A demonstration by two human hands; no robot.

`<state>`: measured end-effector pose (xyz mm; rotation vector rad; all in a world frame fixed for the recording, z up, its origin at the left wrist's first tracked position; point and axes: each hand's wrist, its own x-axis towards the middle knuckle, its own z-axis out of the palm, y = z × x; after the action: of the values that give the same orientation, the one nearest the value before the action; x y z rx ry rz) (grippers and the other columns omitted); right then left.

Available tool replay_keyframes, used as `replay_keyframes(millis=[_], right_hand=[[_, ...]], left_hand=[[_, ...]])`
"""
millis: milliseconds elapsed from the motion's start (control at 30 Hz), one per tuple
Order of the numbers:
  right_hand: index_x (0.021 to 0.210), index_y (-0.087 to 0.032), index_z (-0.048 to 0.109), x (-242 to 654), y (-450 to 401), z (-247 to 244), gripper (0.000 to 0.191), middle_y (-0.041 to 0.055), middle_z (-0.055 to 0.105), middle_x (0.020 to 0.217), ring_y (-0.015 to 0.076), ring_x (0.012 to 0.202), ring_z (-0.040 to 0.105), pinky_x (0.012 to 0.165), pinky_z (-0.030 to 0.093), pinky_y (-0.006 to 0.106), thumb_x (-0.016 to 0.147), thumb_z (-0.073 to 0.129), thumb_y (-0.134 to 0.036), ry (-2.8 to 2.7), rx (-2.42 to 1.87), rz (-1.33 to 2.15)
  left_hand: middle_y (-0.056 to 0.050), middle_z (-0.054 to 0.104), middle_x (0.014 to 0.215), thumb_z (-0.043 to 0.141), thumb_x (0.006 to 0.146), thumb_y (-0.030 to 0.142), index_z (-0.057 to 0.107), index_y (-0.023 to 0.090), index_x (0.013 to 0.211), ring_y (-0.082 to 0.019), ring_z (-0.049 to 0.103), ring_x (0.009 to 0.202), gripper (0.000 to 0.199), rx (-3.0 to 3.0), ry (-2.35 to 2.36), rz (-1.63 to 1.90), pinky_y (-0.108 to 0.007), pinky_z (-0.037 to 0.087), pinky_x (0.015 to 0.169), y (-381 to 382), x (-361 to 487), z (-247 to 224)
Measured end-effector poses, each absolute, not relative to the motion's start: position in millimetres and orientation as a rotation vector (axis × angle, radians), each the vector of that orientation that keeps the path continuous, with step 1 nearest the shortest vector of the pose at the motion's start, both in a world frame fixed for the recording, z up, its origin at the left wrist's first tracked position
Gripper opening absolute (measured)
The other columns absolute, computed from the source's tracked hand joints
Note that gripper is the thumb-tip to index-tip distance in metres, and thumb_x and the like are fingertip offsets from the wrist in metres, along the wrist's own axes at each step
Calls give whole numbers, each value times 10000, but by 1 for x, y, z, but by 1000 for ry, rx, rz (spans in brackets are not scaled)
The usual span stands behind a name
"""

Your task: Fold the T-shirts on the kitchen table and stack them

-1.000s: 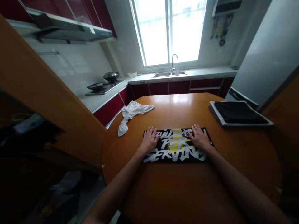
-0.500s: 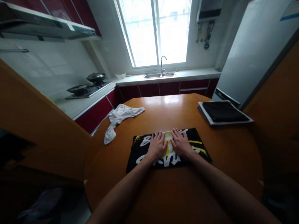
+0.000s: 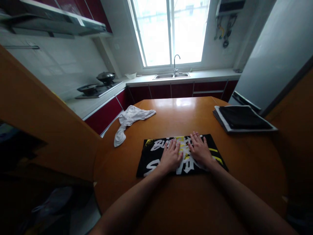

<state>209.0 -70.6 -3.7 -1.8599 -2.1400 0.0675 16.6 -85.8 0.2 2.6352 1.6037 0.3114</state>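
Note:
A black folded garment, likely a T-shirt [image 3: 149,156], with white lettering and yellow marks, lies flat on the wooden table [image 3: 171,120] in front of me. My left hand [image 3: 171,156] rests palm down on its middle, fingers spread and pointing away from me. Just to the right, my right hand [image 3: 200,150] also lies flat on the garment with its fingers apart. A gap between the two hands shows part of the print. Neither hand grips anything, and my palms hide some of the lettering.
At the table's left lies a crumpled white cloth [image 3: 132,117]. A stack of folded dark and white clothes [image 3: 244,118] sits at the right edge. Beyond are a sink [image 3: 163,76], a stove with pans [image 3: 105,77] and a fridge [image 3: 264,58].
My hands have moved a little apart on the garment, the right one sliding to the right. The whole view has shifted slightly as my head turned left.

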Motion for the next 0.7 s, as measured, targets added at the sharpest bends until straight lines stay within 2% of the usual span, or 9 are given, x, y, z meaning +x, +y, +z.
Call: replay_keyframes(millis=[133, 300, 500, 700], right_hand=[[1545, -99, 359, 213, -70, -3, 610, 159, 273, 1634, 267, 1532, 171, 1221, 77, 516, 1010, 339, -390, -2149, -1903, 116], [1572, -100, 295, 219, -69, 6, 634, 158, 213, 1652, 263, 1541, 123, 1222, 25, 522, 1024, 306, -419, -2068, -1905, 29], [1562, -86, 308, 230, -65, 2, 652, 169, 174, 1660, 277, 1544, 96, 1215, 54, 537, 1023, 326, -452, -2068, -1990, 174], [1540, -57, 348, 233, -66, 13, 624, 175, 200, 1654, 269, 1541, 117, 1225, 67, 498, 1027, 320, -411, -1984, -1941, 107]], left_hand=[[-134, 319, 1621, 350, 1015, 444, 423, 168, 1520, -300, 239, 1517, 579, 2632, 1602, 336, -512, 145, 1231, -84, 16, 1], [-137, 323, 1618, 353, 1013, 423, 432, 167, 1514, -302, 244, 1515, 568, 2619, 1602, 337, -516, 143, 1229, -81, 16, 0], [-127, 318, 1621, 357, 1011, 429, 428, 176, 1519, -299, 233, 1519, 571, 2623, 1605, 333, -502, 117, 1234, -78, 15, -2], [-123, 272, 1636, 361, 1013, 450, 409, 170, 1529, -288, 214, 1526, 588, 2601, 1587, 322, -498, 108, 1235, -76, 14, -6]])
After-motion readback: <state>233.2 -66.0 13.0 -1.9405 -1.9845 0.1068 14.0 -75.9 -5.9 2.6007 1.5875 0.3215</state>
